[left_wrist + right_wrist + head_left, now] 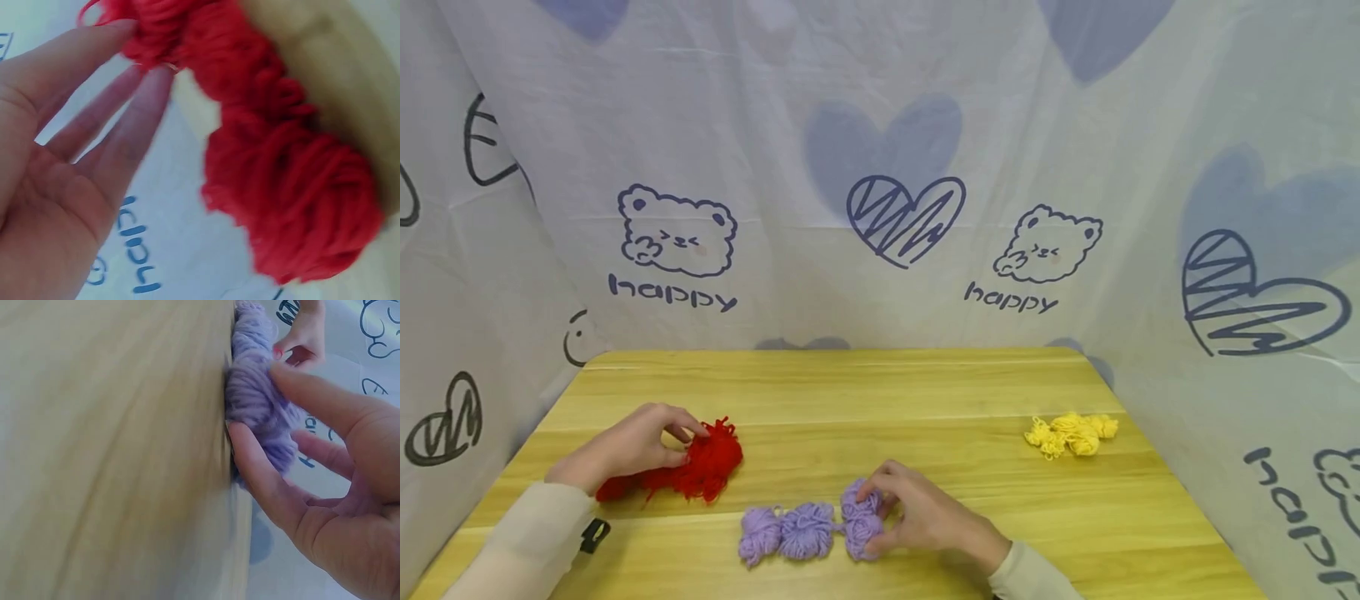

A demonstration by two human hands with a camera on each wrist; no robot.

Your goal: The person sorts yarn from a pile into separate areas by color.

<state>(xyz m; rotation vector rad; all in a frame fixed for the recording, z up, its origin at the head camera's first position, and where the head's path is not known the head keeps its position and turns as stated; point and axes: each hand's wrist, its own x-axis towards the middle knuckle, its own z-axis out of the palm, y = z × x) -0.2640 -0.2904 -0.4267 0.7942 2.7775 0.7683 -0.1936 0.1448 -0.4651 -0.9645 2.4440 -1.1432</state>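
On the left of the table, a tangled skein of red yarn (pixel 715 462) lies with loose strands sticking out. My left hand (pixel 640 446) pinches its right end between thumb and fingers, and the left wrist view shows the fingertips (pixel 156 81) at the red strands. A skein of purple yarn (pixel 807 531), tied into several bunches, lies in a row near the front middle. My right hand (pixel 925 517) grips its right-end bunch, thumb and fingers on opposite sides, as the right wrist view of the purple bunch (pixel 253 394) also shows.
A skein of yellow yarn (pixel 1078 433) lies at the right of the wooden table (pixel 887 400). White cloth (pixel 790 283) printed with hearts and bears hangs behind and at both sides. A small black object (pixel 595 535) sits by the left sleeve.
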